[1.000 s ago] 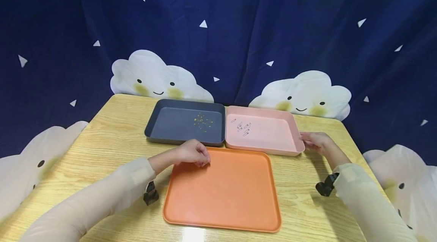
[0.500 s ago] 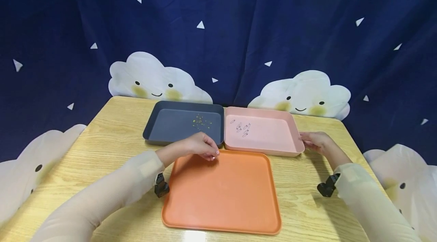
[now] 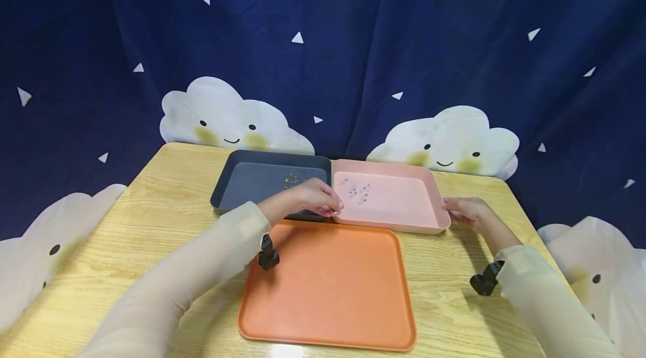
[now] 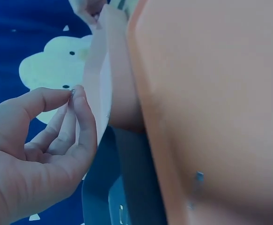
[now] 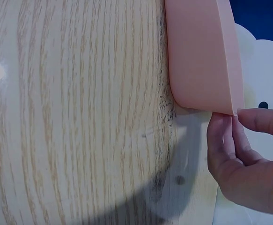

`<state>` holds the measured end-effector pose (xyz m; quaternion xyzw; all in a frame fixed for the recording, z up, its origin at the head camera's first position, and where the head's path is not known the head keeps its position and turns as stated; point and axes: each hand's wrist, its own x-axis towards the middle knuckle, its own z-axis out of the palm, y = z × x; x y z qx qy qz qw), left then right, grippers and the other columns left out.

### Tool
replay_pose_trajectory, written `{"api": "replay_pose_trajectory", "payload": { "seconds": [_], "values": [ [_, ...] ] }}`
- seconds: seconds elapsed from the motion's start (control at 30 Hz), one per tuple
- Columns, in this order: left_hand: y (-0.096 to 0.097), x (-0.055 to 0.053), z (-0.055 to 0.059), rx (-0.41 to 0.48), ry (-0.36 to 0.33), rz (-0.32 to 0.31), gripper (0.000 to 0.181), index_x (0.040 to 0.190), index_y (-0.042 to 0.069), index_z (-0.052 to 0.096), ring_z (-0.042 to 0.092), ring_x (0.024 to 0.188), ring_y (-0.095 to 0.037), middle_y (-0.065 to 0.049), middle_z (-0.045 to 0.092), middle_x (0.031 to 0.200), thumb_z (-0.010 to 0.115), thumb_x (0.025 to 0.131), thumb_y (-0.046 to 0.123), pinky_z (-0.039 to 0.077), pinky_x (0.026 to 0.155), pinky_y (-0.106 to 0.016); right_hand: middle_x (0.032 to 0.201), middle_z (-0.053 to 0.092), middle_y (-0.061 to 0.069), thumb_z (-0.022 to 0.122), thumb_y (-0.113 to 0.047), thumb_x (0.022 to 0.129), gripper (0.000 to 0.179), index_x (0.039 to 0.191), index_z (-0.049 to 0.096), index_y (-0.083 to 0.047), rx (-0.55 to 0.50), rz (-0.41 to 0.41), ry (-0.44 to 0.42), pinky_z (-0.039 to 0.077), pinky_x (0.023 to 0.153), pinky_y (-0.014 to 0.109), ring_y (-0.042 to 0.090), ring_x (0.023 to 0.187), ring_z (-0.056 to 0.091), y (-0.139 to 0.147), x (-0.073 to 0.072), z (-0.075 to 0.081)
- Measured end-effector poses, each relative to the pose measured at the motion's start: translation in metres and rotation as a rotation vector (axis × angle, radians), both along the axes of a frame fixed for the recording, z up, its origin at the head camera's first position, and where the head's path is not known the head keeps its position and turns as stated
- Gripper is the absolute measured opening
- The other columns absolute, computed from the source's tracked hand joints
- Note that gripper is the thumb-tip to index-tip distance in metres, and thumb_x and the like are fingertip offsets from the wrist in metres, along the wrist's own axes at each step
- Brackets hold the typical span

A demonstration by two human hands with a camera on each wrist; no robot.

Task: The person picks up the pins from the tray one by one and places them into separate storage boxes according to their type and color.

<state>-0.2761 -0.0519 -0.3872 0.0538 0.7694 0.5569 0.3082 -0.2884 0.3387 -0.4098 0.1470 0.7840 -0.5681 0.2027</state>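
My left hand (image 3: pixel 315 198) is over the seam between the dark grey tray (image 3: pixel 242 178) and the pink tray (image 3: pixel 398 201). Its thumb and index finger pinch a tiny shiny metal piece (image 4: pixel 72 93), too small to name; the other fingers curl behind. At the pink tray's right end, my right hand (image 3: pixel 466 211) grips the rim between thumb and fingers, as the right wrist view shows. Several thin wire loops (image 3: pixel 362 189), like paper clips or pins, lie in the pink tray's left part. Tiny yellow bits (image 3: pixel 292 178) are scattered in the grey tray, partly hidden by my left hand.
An orange tray (image 3: pixel 328 290) lies in front of the other two, on a wooden table (image 3: pixel 444 302). A small blurred bit (image 4: pixel 199 178) shows on it in the left wrist view. Behind the table hangs a dark blue curtain (image 3: pixel 323 55) with clouds.
My left hand has moved right and away from me, from over the orange tray's back left to the pink tray's near left corner. My right hand stays at the pink tray's rim.
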Motion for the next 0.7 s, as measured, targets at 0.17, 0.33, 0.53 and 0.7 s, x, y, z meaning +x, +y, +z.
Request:
{"api": "replay_pose_trajectory", "payload": {
  "seconds": [0.17, 0.33, 0.53, 0.7],
  "values": [
    [0.014, -0.018, 0.007, -0.051, -0.005, 0.009, 0.017, 0.099, -0.007, 0.069, 0.059, 0.058, -0.008, -0.001, 0.063, 0.064, 0.067, 0.085, 0.003, 0.061, 0.084, -0.03, 0.073, 0.066, -0.018, 0.055, -0.009, 0.095, 0.063, 0.145, 0.025, 0.013, -0.008, 0.011, 0.012, 0.057, 0.069, 0.013, -0.005, 0.07, 0.064, 0.0, 0.001, 0.001],
    [0.031, -0.038, 0.009, -0.172, 0.027, -0.013, 0.008, 0.086, -0.002, 0.071, 0.06, 0.057, -0.008, -0.002, 0.064, 0.063, 0.066, 0.083, 0.003, 0.061, 0.076, -0.024, 0.074, 0.066, -0.018, 0.053, -0.009, 0.096, 0.062, 0.146, 0.023, 0.012, -0.005, 0.007, 0.006, 0.057, 0.07, 0.012, -0.005, 0.071, 0.064, 0.002, 0.001, 0.0],
    [0.045, -0.045, 0.028, -0.356, 0.073, -0.073, 0.009, 0.088, -0.002, 0.071, 0.057, 0.054, -0.005, 0.001, 0.062, 0.06, 0.065, 0.084, 0.004, 0.049, 0.052, -0.013, 0.073, 0.065, -0.019, 0.055, -0.009, 0.095, 0.062, 0.146, 0.025, 0.012, 0.016, 0.001, 0.005, 0.057, 0.07, 0.013, -0.005, 0.071, 0.064, 0.0, -0.001, 0.0],
    [0.059, -0.059, 0.026, -0.503, 0.09, -0.072, 0.02, 0.099, -0.003, 0.067, 0.058, 0.058, -0.008, -0.002, 0.062, 0.068, 0.07, 0.081, 0.004, 0.055, 0.058, -0.016, 0.074, 0.064, -0.02, 0.056, -0.01, 0.094, 0.062, 0.145, 0.027, 0.012, 0.054, 0.006, 0.013, 0.057, 0.071, 0.013, -0.005, 0.072, 0.063, -0.001, 0.001, 0.001]
  ]
}}
